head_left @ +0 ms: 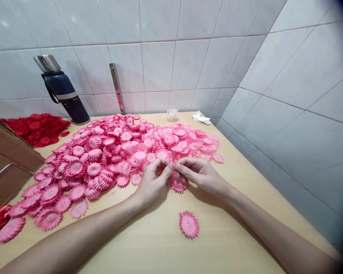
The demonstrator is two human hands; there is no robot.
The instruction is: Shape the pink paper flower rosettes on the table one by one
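Left hand (pixel 154 178) and right hand (pixel 204 174) pinched closed, contents unclear, over a pink scalloped disc (pixel 178 185) inward of the desk's (pixel 143 239) right edge: apparently fine two-handed handling, next move calling for steadiness.

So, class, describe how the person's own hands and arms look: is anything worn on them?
The left hand and right hand wear no gloves. No sleeve, watch or bracelet shows on the left forearm or right forearm. Some fingers are partly hidden.
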